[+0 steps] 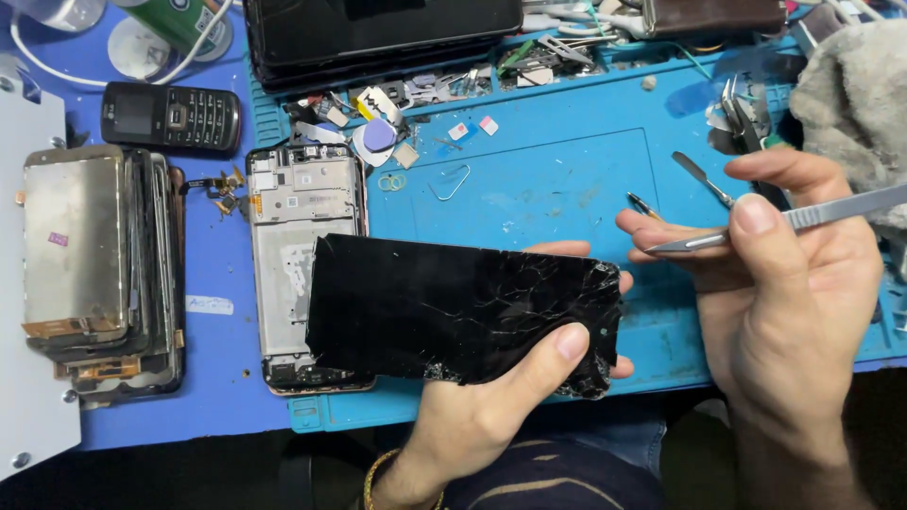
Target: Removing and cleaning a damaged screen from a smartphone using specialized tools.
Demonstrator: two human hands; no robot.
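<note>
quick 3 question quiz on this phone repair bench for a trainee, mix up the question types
1. True or false: the left hand holds a cracked black glass phone screen.
2. Which tool does the right hand hold? A) a slim flat silver metal blade tool B) a red screwdriver C) a yellow hammer
3. Fill in the gap: the opened phone frame with white inner parts lies partly on the ____ rubber work mat.

Key: 1 true; 2 A; 3 blue. Extra check: the small black keypad phone lies off the mat, above the stack of removed display panels.
</note>
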